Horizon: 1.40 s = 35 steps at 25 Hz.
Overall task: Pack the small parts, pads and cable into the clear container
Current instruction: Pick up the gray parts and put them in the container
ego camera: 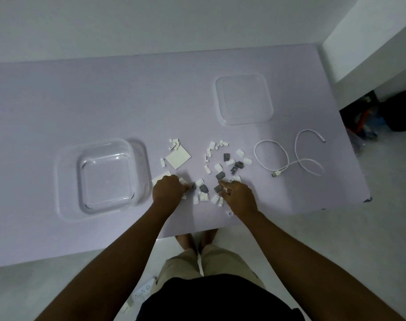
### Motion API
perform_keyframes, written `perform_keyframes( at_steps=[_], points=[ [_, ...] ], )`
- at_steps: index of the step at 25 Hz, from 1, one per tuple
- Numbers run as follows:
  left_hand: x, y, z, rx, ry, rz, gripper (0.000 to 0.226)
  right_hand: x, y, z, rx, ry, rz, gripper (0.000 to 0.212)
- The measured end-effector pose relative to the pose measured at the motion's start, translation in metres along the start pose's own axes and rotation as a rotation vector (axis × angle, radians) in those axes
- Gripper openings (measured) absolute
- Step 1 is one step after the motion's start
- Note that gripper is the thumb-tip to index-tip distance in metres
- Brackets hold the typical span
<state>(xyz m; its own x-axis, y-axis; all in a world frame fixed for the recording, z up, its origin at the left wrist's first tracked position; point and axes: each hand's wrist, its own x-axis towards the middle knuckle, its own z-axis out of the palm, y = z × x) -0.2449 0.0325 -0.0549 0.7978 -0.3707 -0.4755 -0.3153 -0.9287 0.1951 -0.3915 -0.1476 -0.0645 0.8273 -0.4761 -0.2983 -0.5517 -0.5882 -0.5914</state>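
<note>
On the pale lilac tabletop, toward its left, sits an empty square clear plastic container. Just right of it lie two white square pads: one flat and clear of everything, the other partly under the left hand. That hand is curled into a loose fist over the scattered small white and grey plastic parts; whether it grips any cannot be told. The right hand rests among the same parts, forefinger extended onto a grey piece. Farther back lies a clear square lid. A white looped USB cable lies at the right.
</note>
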Motion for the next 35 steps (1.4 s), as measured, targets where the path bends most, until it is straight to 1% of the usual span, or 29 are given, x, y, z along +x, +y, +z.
perform_keyframes(
  at_steps=[2, 5, 8, 10, 12, 14, 17, 19, 21, 24, 27, 28, 29, 31, 33, 35],
  points=[
    [0.003, 0.003, 0.0, 0.011, 0.005, -0.015, 0.035, 0.004, 0.004, 0.003, -0.049, 0.004, -0.02, 0.03],
    [0.004, 0.0, 0.0, -0.019, -0.023, -0.018, 0.033, 0.015, 0.008, 0.008, -0.114, 0.057, -0.087, 0.017],
    [0.0, -0.01, -0.002, -0.077, 0.02, -0.052, 0.032, 0.027, 0.006, 0.011, -0.054, 0.037, -0.082, 0.015],
    [-0.004, -0.02, -0.004, -0.127, 0.024, -0.071, 0.03, 0.031, -0.001, 0.007, 0.138, 0.052, -0.031, 0.017],
    [-0.01, -0.028, -0.002, -0.143, -0.021, -0.098, 0.035, 0.032, -0.012, 0.0, 0.432, 0.041, 0.14, 0.019],
    [-0.015, -0.027, 0.001, -0.13, -0.076, -0.113, 0.043, 0.034, -0.016, -0.004, 0.635, 0.0, 0.307, 0.018],
    [-0.018, -0.014, 0.008, -0.191, -0.068, -0.105, 0.041, 0.033, -0.023, -0.006, 0.695, -0.067, 0.376, 0.018],
    [-0.018, -0.008, 0.01, -0.195, -0.057, -0.095, 0.036, 0.031, -0.028, -0.007, 0.743, -0.101, 0.42, 0.014],
    [-0.018, -0.002, 0.004, -0.209, -0.076, -0.092, 0.031, 0.031, -0.035, -0.011, 0.863, -0.149, 0.458, 0.011],
    [-0.02, -0.003, -0.026, -0.248, -0.019, -0.094, 0.032, 0.035, -0.048, -0.012, 0.971, -0.305, 0.422, 0.015],
    [-0.024, -0.036, -0.07, -0.312, 0.146, -0.097, 0.041, 0.038, -0.074, -0.003, 0.988, -0.397, 0.372, 0.015],
    [-0.023, -0.056, -0.082, -0.326, 0.158, -0.121, 0.042, 0.04, -0.087, 0.003, 0.991, -0.416, 0.353, 0.015],
    [-0.023, -0.078, -0.09, -0.277, 0.142, -0.126, 0.042, 0.043, -0.1, 0.008, 0.985, -0.429, 0.336, 0.015],
    [-0.02, -0.131, -0.091, -0.144, 0.015, -0.171, 0.036, 0.05, -0.135, 0.025, 0.984, -0.464, 0.31, 0.019],
    [-0.017, -0.179, -0.091, -0.088, -0.083, -0.231, 0.026, 0.055, -0.173, 0.043, 1.002, -0.504, 0.299, 0.021],
    [-0.01, -0.21, -0.094, -0.037, -0.146, -0.271, 0.023, 0.061, -0.207, 0.061, 1.009, -0.53, 0.289, 0.019]
  ],
)
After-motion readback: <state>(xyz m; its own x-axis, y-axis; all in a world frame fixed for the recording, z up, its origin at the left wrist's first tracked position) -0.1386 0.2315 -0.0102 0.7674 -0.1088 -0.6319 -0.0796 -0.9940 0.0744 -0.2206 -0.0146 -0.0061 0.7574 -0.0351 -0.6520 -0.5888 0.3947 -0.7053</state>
